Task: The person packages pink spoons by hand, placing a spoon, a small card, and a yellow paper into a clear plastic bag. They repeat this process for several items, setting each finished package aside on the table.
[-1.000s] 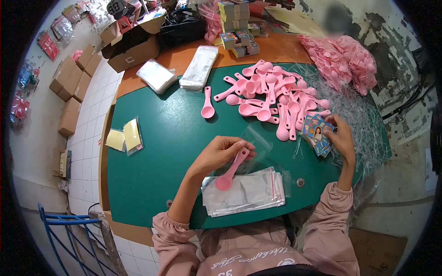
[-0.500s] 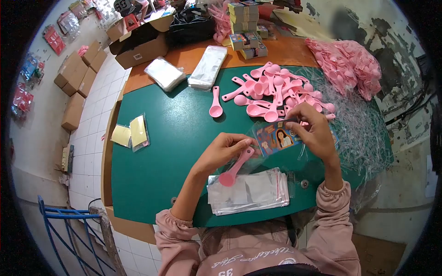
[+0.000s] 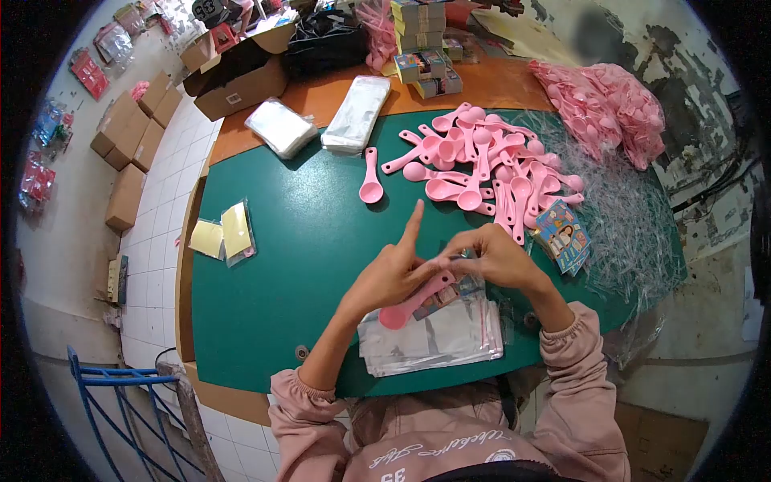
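Observation:
A pink measuring spoon (image 3: pixel 408 304) lies in a clear plastic bag, with part of a printed card (image 3: pixel 440 300) showing beside its handle. My left hand (image 3: pixel 391 271) pinches the bag near the handle end, its index finger pointing up. Close against it, my right hand (image 3: pixel 491 255) has its fingers closed at the bag's top edge; the exact grip is partly hidden. Under the held bag lies a stack of clear plastic bags (image 3: pixel 434 345). To the right of my right hand is a small pile of printed cards (image 3: pixel 564 238).
Many loose pink spoons (image 3: pixel 482 157) are heaped beyond my hands, one single spoon (image 3: pixel 371 178) apart. Two bag bundles (image 3: pixel 356 114) lie farther back. Two packed pouches (image 3: pixel 238 231) rest at left. Crumpled plastic (image 3: pixel 622 221) and a pink sack (image 3: pixel 606 108) are at right.
My right hand has moved left and down to my left hand. The card it held over the pile is now with the spoon at the bag, and the card pile shows at right.

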Demonstrator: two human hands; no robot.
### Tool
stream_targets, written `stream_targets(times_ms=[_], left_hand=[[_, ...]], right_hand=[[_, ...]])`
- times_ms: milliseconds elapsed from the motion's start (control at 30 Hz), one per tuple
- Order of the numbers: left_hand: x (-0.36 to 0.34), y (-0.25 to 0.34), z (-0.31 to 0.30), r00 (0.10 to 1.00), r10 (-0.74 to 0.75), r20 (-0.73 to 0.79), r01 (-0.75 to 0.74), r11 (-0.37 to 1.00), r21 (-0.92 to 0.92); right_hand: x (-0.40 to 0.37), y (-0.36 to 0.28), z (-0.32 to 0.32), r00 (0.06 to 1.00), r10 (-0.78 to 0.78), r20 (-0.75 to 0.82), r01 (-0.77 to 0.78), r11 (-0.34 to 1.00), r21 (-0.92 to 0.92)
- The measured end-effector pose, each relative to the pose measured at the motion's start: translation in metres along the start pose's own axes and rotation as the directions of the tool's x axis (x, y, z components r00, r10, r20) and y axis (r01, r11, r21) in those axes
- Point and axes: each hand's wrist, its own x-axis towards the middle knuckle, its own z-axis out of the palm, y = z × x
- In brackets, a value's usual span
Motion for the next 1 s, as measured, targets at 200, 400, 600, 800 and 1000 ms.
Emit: stream_targets(times_ms=[200, 400, 600, 800, 1000], left_hand=[[-0.007, -0.052, -0.019, 0.983, 0.183, 0.021, -0.138, 0.808, -0.573], [-0.006, -0.048, -0.013, 0.991, -0.073, -0.115, -0.033, 0.693, -0.720], [0.000, -0.047, -0.006, 0.990, -0.071, -0.122, -0.049, 0.635, -0.771], [0.000, -0.049, -0.005, 0.977, -0.126, -0.172, -0.076, 0.550, -0.832], [-0.009, -0.031, 0.005, 0.965, -0.060, -0.257, -0.188, 0.526, -0.829]], right_hand=[[-0.005, 0.008, -0.015, 0.944, 0.309, -0.112, -0.280, 0.934, 0.220], [-0.006, 0.006, -0.013, 0.888, 0.460, 0.016, -0.430, 0.816, 0.387], [-0.007, 0.012, -0.015, 0.899, 0.437, -0.014, -0.403, 0.840, 0.363], [-0.009, -0.003, -0.019, 0.906, 0.377, 0.192, -0.413, 0.685, 0.600], [-0.009, -0.013, -0.019, 0.907, 0.387, 0.164, -0.402, 0.687, 0.606]])
